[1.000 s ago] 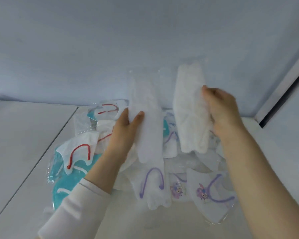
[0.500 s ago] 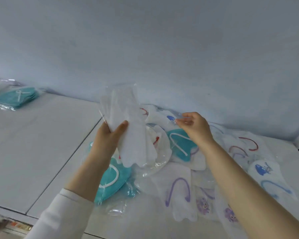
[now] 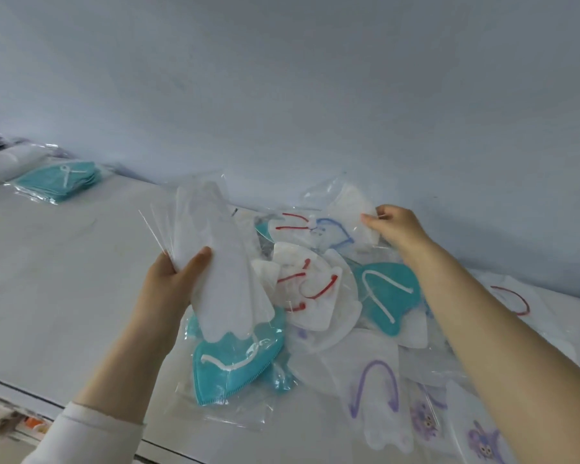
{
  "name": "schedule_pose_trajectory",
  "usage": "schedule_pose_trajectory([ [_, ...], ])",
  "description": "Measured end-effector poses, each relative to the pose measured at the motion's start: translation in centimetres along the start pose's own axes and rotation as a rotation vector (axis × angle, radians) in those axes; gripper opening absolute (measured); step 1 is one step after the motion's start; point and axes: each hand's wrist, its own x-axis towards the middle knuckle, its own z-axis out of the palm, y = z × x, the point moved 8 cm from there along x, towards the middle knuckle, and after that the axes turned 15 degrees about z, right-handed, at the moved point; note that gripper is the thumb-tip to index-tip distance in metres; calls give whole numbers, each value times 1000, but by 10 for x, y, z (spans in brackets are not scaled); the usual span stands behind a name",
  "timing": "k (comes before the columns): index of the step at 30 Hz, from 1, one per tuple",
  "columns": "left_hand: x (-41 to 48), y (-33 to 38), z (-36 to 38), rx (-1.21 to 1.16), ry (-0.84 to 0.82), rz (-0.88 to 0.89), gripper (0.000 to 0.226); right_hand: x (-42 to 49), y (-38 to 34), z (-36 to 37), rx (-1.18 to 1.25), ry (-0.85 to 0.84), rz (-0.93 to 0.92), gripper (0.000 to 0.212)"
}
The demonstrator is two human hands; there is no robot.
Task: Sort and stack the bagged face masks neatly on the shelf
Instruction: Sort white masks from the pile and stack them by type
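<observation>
White bagged masks (image 3: 221, 262), item 1: where do you log them? — Desk
Item 1, on my feed: several bags in 1 bundle, upright, gripped by the left hand (image 3: 171, 283) above the near-left part of the pile (image 3: 322, 329); thumb pressed across the front, the other fingers hidden behind, so I cannot tell how they lie — Operator
Item 2? — Desk
Item 2: clear bag with a white mask (image 3: 349, 209), at the back of the pile against the wall (image 3: 282, 95), pinched at its right edge between thumb and curled fingertips of the right hand (image 3: 395, 229) — Operator
And the unsorted stock? — Desk
Item 3: the pile itself, loose on the shelf (image 3: 64, 279) between the 2 forearms. I count 2 teal pieces: near teal mask (image 3: 231, 366), partly under the bundle, and far teal mask (image 3: 385, 293), just beside the right forearm. White mask with red loops (image 3: 308, 286) lies between them; white mask with purple loops (image 3: 375, 393) lies toward the front; purple cartoon prints (image 3: 482, 443) at the near right — Operator
Anything already sorted? — Desk
Item 4: teal stack (image 3: 61, 180), bagged, far left by the wall, well apart from the pile — Operator
</observation>
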Motion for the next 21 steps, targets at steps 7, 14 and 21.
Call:
schedule_pose_trajectory([
  [7, 5, -5, 39, -6, -101, -13, 26, -12, -2, -55, 249, 184, -57, 18],
  [14, 12, 1, 47, 55, -100, 48, 24, -14, 65, -63, -472, 150, 95, 38],
  [21, 42, 9, 5, 88, 63, 81, 24, -78, 32, -14, -469, 201, -354, 68],
])
